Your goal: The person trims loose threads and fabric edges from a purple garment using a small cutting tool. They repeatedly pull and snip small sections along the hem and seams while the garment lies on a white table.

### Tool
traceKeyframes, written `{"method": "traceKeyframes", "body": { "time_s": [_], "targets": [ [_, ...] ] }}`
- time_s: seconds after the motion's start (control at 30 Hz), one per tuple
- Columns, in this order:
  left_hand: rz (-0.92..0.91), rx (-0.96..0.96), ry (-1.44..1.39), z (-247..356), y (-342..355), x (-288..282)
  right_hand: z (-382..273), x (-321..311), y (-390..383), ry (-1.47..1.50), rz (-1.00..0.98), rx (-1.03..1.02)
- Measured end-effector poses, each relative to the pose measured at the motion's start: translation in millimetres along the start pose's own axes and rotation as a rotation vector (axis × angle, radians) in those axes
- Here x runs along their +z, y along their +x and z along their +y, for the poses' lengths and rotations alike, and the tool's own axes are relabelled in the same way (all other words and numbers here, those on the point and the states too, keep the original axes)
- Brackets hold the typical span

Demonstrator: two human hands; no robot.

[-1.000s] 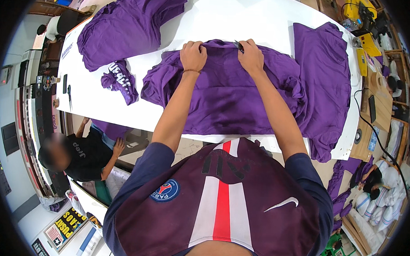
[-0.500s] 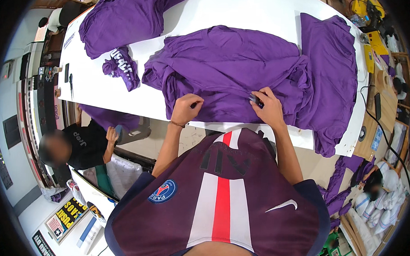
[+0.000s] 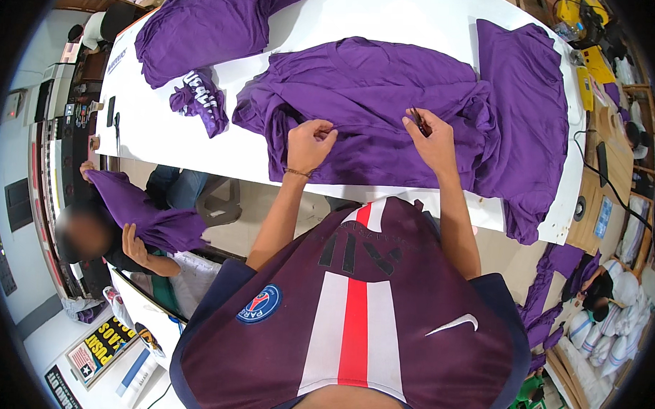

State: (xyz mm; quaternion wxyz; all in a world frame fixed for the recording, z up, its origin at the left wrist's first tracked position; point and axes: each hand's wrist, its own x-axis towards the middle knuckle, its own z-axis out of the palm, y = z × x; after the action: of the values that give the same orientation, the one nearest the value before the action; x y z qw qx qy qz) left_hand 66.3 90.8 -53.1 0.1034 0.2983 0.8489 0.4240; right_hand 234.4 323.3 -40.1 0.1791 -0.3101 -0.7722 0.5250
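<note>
item 1: purple, broad, wrinkled cloth garment [image 3: 374, 98], spread in loose folds; landmark for this list. i log it from my distant seat as lying on the white, smooth-topped surface [image 3: 406, 16], its lower part along the near edge.

item 2: left grip [image 3: 312, 143], over the near left part of the garment. fingers curled, thumb close to the fingertips, little gap; i cannot tell whether cloth is pinched there.

item 3: right grip [image 3: 432, 140], over the near right part of the garment. fingers closed around a small, dark, pointed hand tool [image 3: 418, 122], tip toward the far side; no cloth seen caught in it.

item 4: purple, flat-laid cloth piece [image 3: 525, 125], right of the garment, touching it.

item 5: purple, loosely folded cloth heap [image 3: 203, 34], beyond the garment to the left.

item 6: small, crumpled purple cloth bundle with white print [image 3: 201, 103], just left of the garment.

item 7: co-worker's hand [image 3: 135, 245], well left of the garment, beside a hanging purple cloth sheet [image 3: 143, 209].

handling note: i judge the garment light, limp and soft, quick to crease, likely to slide on the smooth top. i would pinch single layers at a fold or hem, one hold each side, keeping the tool's point off the fabric.
</note>
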Motion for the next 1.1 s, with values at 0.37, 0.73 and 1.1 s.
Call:
{"method": "traceKeyframes", "body": {
  "time_s": [0.37, 0.73, 1.1],
  "targets": [
    [0.04, -0.28, 0.249, -13.2, 3.7, 52.2, 23.7, 12.4, -24.0, 0.012, -0.121, 0.073],
    [0.072, -0.068, 0.256, -30.0, -7.6, 68.8, 3.0, 36.0, -20.3, 0.084, -0.252, 0.079],
    [0.15, -0.043, 0.065, -26.5, -26.0, 60.8, -6.9, 71.2, -6.8, -0.417, -0.417, -0.081]
  ]
}}
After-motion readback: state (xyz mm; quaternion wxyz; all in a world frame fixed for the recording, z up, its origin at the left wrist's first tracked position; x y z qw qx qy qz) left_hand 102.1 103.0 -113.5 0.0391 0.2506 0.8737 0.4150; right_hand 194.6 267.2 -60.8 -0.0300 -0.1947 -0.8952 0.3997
